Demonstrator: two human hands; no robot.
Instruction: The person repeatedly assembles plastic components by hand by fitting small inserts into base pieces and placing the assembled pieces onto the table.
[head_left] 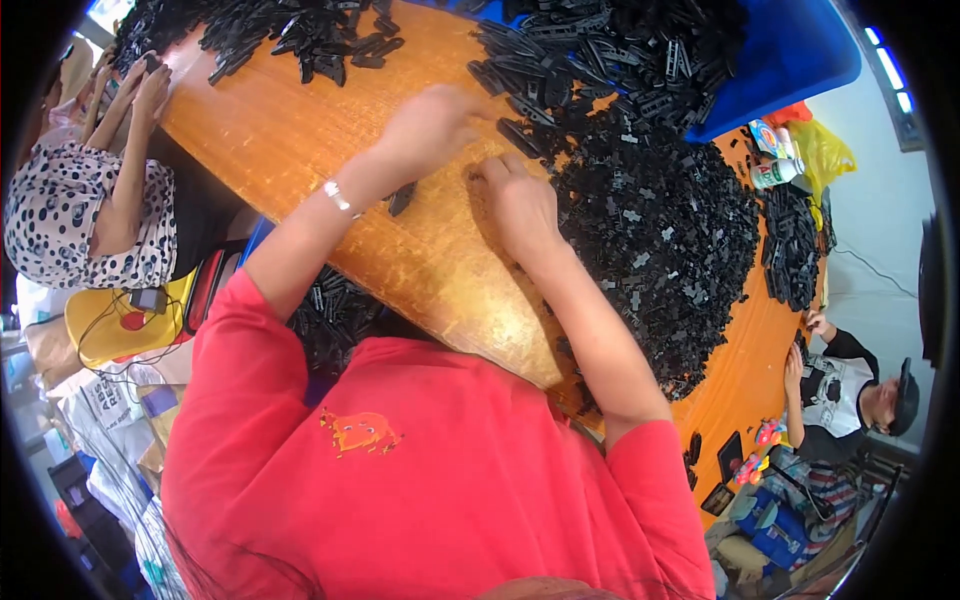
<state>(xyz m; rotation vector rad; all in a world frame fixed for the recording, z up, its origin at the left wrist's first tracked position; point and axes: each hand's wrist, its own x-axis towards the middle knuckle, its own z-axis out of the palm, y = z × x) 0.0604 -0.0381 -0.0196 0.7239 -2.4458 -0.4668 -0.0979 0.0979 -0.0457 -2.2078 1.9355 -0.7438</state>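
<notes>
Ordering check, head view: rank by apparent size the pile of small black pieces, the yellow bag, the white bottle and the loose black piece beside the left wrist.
Largest to smallest, by visible area:
pile of small black pieces
yellow bag
white bottle
loose black piece

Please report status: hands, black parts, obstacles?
Left hand blurred, near long black plastic parts. Right hand beside small black pieces. Grips unclear. Loose black part by left wrist.

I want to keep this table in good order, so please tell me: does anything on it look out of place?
One black piece lies near the left hand, apart from the heap of small black parts, so it looks stray. At the right, a white bottle and a yellow bag beside the heap seem unrelated to it.
</notes>
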